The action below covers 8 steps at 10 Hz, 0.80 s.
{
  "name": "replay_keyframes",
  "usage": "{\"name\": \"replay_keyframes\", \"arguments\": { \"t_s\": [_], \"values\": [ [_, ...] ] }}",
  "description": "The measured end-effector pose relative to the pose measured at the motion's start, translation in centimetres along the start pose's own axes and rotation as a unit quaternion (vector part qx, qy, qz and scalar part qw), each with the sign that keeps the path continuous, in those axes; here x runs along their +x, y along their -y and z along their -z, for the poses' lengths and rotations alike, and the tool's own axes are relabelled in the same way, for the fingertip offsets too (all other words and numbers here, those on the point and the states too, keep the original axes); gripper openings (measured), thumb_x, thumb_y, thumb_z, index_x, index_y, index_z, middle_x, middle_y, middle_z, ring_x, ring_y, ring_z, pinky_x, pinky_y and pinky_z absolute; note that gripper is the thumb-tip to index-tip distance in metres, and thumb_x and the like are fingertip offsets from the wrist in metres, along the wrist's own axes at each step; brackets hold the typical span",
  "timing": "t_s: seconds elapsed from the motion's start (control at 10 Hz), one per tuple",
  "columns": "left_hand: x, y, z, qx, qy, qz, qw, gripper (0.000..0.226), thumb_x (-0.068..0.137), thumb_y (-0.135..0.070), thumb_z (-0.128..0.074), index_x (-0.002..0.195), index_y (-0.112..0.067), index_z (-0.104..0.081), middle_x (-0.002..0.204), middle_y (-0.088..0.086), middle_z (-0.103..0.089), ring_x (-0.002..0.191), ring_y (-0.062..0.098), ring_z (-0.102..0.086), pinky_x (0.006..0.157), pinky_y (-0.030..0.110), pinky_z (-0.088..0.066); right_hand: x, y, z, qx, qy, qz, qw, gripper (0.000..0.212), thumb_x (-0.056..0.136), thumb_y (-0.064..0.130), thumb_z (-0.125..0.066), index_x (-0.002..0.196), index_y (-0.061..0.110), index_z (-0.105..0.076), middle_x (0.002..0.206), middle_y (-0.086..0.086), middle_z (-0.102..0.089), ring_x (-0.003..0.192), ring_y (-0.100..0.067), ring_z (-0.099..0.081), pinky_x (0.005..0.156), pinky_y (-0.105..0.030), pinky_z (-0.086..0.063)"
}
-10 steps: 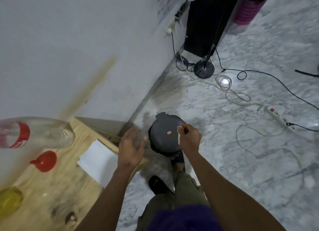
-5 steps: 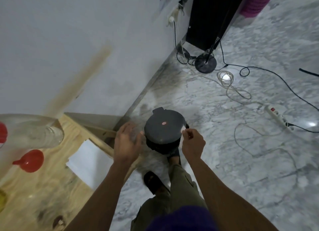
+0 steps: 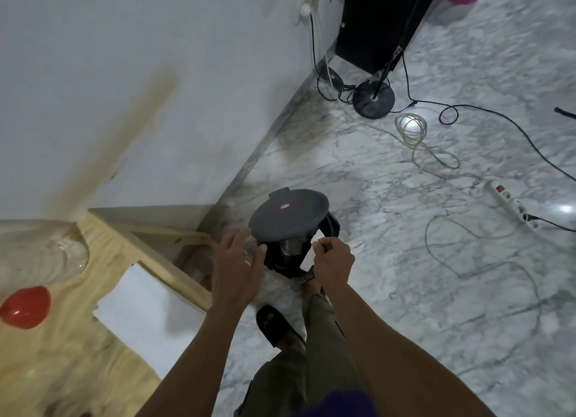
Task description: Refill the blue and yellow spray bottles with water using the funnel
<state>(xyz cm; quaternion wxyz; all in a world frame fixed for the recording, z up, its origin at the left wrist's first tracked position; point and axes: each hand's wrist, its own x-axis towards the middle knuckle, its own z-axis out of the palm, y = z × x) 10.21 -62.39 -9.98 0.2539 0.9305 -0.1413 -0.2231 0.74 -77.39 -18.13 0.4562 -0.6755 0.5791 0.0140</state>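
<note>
The marble floor [image 3: 405, 261] fills the right half of the frame, and a white wall [image 3: 156, 58] takes the upper left. At the lower left lies a wooden table [image 3: 78, 354], with a white sheet [image 3: 140, 307] near its right edge. At the left border of the frame a clear plastic bottle [image 3: 40, 254] lies on its side on the table, and just below it is the red funnel [image 3: 25, 306], well apart from both hands. No spray bottle can be made out in this view.

In the middle of the frame stands a black pedal bin [image 3: 290, 220] with its round lid tilted up. The left hand [image 3: 237, 267] is at the left of the bin, near the table corner; its fingers are spread and relaxed, and it holds nothing that I can see. The right hand [image 3: 333, 261] is at the right of the bin, with curled fingers that pinch a small white paper [image 3: 307, 259] over the opening. The two hands are apart, with the bin between them.

At the right of the frame a white power strip [image 3: 508, 203] lies on the floor among cables.
</note>
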Motion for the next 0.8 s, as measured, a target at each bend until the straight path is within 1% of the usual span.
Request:
{"name": "replay_keyframes", "arguments": {
  "t_s": [0.1, 0.2, 0.3, 0.4, 0.5, 0.6, 0.7, 0.8],
  "values": [
    [0.1, 1.8, -1.2, 0.005, 0.018, -0.002, 1.0, 0.038, 0.095, -0.033, -0.062, 0.121, -0.007, -0.065, 0.13, 0.011, -0.061, 0.127, 0.025, -0.051, 0.099, 0.027, -0.039, 1.5, -1.1, -1.4, -0.003, 0.009, -0.037, 0.999, 0.012, 0.094, 0.02, -0.066, 0.095, 0.009, -0.069, 0.095, -0.01, -0.071, 0.092, -0.028, -0.066, 0.079, -0.032, -0.05],
    [0.3, 4.1, -2.9, 0.016, 0.032, 0.002, 0.999, 0.041, 0.094, -0.041, -0.055, 0.116, -0.008, -0.064, 0.123, 0.01, -0.062, 0.123, 0.027, -0.054, 0.097, 0.031, -0.043, 2.7, -3.1, -2.8, -0.008, 0.018, -0.052, 0.998, 0.013, 0.094, 0.018, -0.066, 0.096, 0.006, -0.071, 0.097, -0.012, -0.071, 0.094, -0.03, -0.067, 0.078, -0.03, -0.049],
    [0.5, 5.5, -4.3, 0.027, 0.039, 0.007, 0.999, 0.053, 0.091, -0.05, -0.048, 0.122, -0.009, -0.062, 0.125, 0.008, -0.061, 0.12, 0.025, -0.056, 0.092, 0.033, -0.047, 3.2, -4.4, -3.7, 0.001, 0.033, -0.021, 0.999, 0.019, 0.093, 0.016, -0.067, 0.109, 0.005, -0.07, 0.103, -0.013, -0.072, 0.099, -0.029, -0.066, 0.081, -0.028, -0.047],
    [0.5, 6.2, -5.2, 0.025, 0.047, 0.016, 0.998, 0.053, 0.089, -0.052, -0.048, 0.119, -0.011, -0.062, 0.12, 0.009, -0.06, 0.113, 0.025, -0.057, 0.089, 0.039, -0.051, 3.3, -4.5, -3.8, 0.027, 0.034, -0.013, 0.999, 0.029, 0.092, 0.015, -0.067, 0.121, 0.007, -0.066, 0.112, -0.012, -0.071, 0.106, -0.026, -0.064, 0.088, -0.027, -0.046],
    [0.5, 6.0, -5.5, 0.024, 0.044, 0.009, 0.999, 0.041, 0.092, -0.044, -0.055, 0.113, -0.01, -0.063, 0.114, 0.008, -0.061, 0.11, 0.027, -0.056, 0.087, 0.039, -0.049, 3.4, -4.4, -3.4, 0.023, 0.039, -0.003, 0.999, 0.031, 0.092, 0.018, -0.068, 0.121, 0.008, -0.066, 0.112, -0.012, -0.07, 0.106, -0.026, -0.064, 0.089, -0.027, -0.045],
    [0.5, 5.6, -5.8, 0.017, 0.027, -0.02, 0.999, 0.034, 0.094, -0.032, -0.062, 0.12, -0.01, -0.062, 0.121, 0.006, -0.062, 0.116, 0.024, -0.055, 0.09, 0.036, -0.047, 3.2, -4.4, -2.9, 0.018, 0.052, -0.001, 0.998, 0.033, 0.092, 0.02, -0.068, 0.123, 0.009, -0.064, 0.11, -0.011, -0.069, 0.104, -0.024, -0.063, 0.085, -0.022, -0.043],
    [0.1, 4.6, -5.0, 0.012, 0.023, -0.021, 0.999, 0.034, 0.095, -0.036, -0.059, 0.12, -0.012, -0.064, 0.124, 0.004, -0.062, 0.122, 0.021, -0.052, 0.09, 0.028, -0.038, 2.3, -3.9, -2.1, 0.014, 0.059, 0.009, 0.998, 0.034, 0.091, 0.021, -0.069, 0.122, 0.009, -0.064, 0.108, -0.01, -0.069, 0.102, -0.022, -0.064, 0.087, -0.024, -0.046],
    [-0.4, 4.4, -4.6, 0.007, 0.012, -0.023, 1.0, 0.039, 0.095, -0.036, -0.059, 0.125, -0.01, -0.062, 0.128, 0.006, -0.061, 0.125, 0.024, -0.052, 0.096, 0.031, -0.042, 0.9, -2.9, -1.5, 0.022, 0.05, 0.023, 0.998, 0.036, 0.09, 0.024, -0.07, 0.123, 0.01, -0.064, 0.106, -0.007, -0.07, 0.101, -0.019, -0.065, 0.088, -0.024, -0.046]
  ]
}}
